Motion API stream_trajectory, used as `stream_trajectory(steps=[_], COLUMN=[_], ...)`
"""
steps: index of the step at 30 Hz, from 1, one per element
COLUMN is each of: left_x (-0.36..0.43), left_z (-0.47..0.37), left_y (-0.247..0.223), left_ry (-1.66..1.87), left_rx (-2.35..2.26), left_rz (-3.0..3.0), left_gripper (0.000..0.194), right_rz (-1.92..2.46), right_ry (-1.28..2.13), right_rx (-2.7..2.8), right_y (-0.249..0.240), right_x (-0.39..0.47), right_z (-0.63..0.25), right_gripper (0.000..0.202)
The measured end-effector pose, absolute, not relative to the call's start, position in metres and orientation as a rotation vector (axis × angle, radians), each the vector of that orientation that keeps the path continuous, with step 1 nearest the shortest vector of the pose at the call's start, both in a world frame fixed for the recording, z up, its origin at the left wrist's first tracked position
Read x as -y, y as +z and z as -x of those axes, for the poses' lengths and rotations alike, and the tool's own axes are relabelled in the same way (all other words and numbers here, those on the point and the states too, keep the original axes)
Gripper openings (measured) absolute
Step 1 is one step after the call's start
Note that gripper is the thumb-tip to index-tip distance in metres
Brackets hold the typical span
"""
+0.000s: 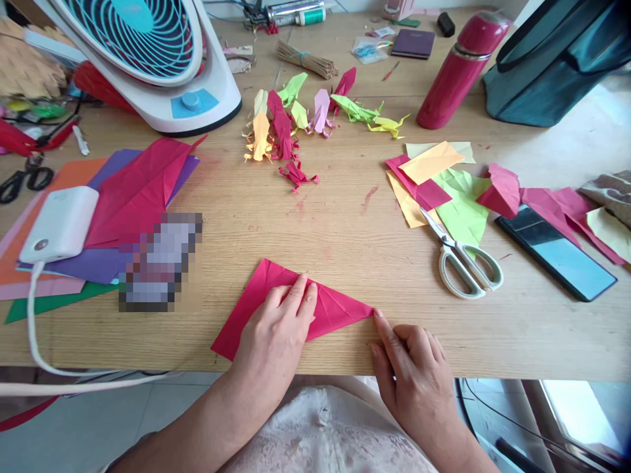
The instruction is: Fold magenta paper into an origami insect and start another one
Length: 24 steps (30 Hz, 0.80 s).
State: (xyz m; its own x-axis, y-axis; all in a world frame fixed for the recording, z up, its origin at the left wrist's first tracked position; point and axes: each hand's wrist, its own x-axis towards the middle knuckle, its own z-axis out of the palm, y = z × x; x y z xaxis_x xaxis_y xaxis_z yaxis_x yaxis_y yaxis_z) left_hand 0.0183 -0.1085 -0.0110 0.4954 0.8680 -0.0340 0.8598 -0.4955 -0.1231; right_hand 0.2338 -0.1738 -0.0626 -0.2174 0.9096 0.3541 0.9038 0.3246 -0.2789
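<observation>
Right below me on the camera, near the close edge of the counter (pixel 305 230), I have a piece of red paper (pixel 340 309) lying flat. It is folded, broad on the left and narrowing to a sharp point on the right, with slanting creases across its face. My left hand (pixel 279 328) presses down on its middle, fingers spread slightly over the far edge. My right hand (pixel 414 361) has its index fingertip on the pointed tip, the other fingers curled. The hands are apart, neither clamped on anything.

The wooden surface is light, with faint reddish smudges. Farther off, at the centre, I see folded paper figures (pixel 282 128) in red, orange, green, pink and yellow. To the right are scissors (pixel 463 263) with pale handles, touching loose paper scraps (pixel 461 203), and a dark-edged phone (pixel 557 253). A red bottle (pixel 463 72) stands beyond them, beside a teal bag (pixel 557 66). On the left, a white power bank (pixel 59 223) rests on coloured sheets (pixel 106 263), with a white fan (pixel 148 59) behind. Past the near edge I can make out pale floor tiles (pixel 162 414).
</observation>
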Motion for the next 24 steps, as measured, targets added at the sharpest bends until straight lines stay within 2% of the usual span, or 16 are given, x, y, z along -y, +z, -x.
stream_trajectory(steps=[5, 10, 17, 24], left_x=[0.11, 0.111, 0.111, 0.11], left_z=[-0.02, -0.019, -0.018, -0.018], left_y=[-0.007, -0.008, -0.01, -0.012], left_ry=[0.208, 0.19, 0.189, 0.139], left_rx=[1.49, 1.453, 1.414, 1.402], left_rz=[2.596, 2.59, 2.608, 2.613], left_gripper=[0.059, 0.059, 0.056, 0.054], right_rz=[1.607, 1.662, 1.716, 1.729], right_ry=[0.103, 0.042, 0.134, 0.064], right_rx=[2.141, 2.172, 2.203, 2.211], right_y=[-0.051, -0.039, -0.043, -0.046], right_x=[0.173, 0.156, 0.141, 0.152], right_z=[-0.229, -0.203, -0.181, -0.191], right_gripper=[0.055, 0.043, 0.047, 0.045])
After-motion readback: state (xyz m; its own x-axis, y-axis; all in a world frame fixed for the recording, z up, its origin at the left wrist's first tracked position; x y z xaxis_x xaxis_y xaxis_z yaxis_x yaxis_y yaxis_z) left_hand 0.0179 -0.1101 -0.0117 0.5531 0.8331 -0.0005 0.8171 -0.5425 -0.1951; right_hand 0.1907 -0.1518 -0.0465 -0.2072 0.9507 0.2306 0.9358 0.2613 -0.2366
